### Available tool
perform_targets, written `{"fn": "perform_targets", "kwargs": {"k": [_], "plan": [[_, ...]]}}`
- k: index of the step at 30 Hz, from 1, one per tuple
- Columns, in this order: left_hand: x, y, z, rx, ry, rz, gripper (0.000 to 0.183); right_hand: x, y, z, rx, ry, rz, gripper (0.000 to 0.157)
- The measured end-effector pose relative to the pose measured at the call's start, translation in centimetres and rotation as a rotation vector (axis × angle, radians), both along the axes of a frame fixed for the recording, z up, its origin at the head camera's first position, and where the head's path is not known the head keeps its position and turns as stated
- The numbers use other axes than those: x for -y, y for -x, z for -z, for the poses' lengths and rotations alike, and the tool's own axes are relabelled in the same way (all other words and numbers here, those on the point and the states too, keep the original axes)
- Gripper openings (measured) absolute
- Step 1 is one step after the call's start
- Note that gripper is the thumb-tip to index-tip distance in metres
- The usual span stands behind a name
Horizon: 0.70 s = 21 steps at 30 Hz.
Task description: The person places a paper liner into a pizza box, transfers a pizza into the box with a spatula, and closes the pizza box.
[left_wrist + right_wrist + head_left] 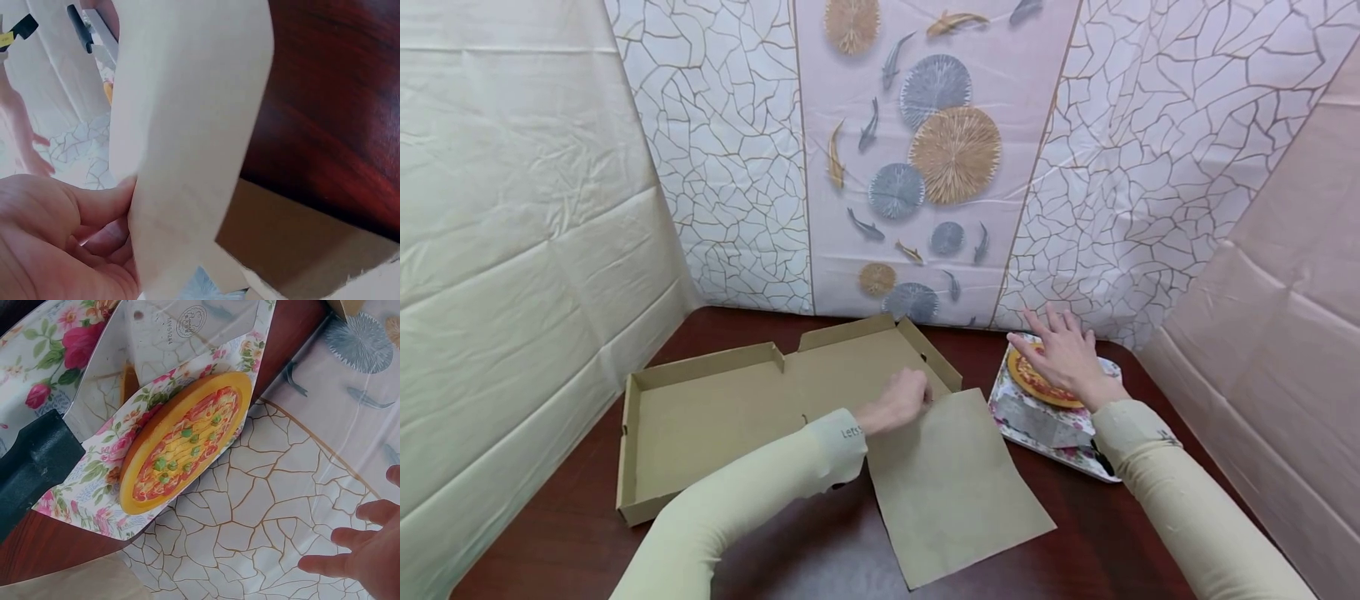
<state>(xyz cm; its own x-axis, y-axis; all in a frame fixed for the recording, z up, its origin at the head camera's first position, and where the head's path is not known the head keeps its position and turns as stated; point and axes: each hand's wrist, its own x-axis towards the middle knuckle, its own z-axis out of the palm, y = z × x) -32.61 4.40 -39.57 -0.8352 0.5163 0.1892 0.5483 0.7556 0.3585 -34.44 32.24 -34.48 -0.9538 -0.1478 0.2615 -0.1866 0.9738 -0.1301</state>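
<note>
My left hand (901, 402) pinches the near-left corner area of a brown paper sheet (958, 492) between thumb and fingers; the left wrist view shows the thumb (106, 203) against its edge. The sheet slopes from the hand down over the table, overlapping the right end of an open cardboard box (707, 417). My right hand (1063, 354), fingers spread, hovers above a floral tray (1052, 452) and holds nothing. On that tray lie a round pizza (187, 447) with red, yellow and green topping and a wide flat metal blade (181, 337) with a dark handle (37, 462).
The dark red wooden table (797, 550) runs back to a patterned cloth wall (737, 192). Pale cloth walls close off the left (535, 275) and right sides. The low cardboard box fills the left and middle, its side walls standing up.
</note>
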Motion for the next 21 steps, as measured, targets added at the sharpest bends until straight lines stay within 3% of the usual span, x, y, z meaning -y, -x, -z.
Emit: {"fn": "perform_targets", "kwargs": {"k": [4, 9, 16, 21], "plan": [[0.4, 0.2, -0.4, 0.018, -0.031, 0.021, 0.026, 0.0, 0.0, 0.0, -0.001, 0.000, -0.003, 0.078], [0.9, 0.3, -1.0, 0.045, -0.084, 0.042, 0.030, 0.0, 0.1, -0.2, -0.006, 0.004, -0.008, 0.076], [1.5, 0.8, -1.6, 0.026, -0.081, 0.038, 0.037, -0.1, 0.1, 0.0, 0.006, -0.001, -0.004, 0.077], [1.8, 1.1, -1.8, 0.013, -0.060, 0.031, 0.031, -0.1, 0.1, 0.1, 0.013, -0.012, -0.002, 0.078]]}}
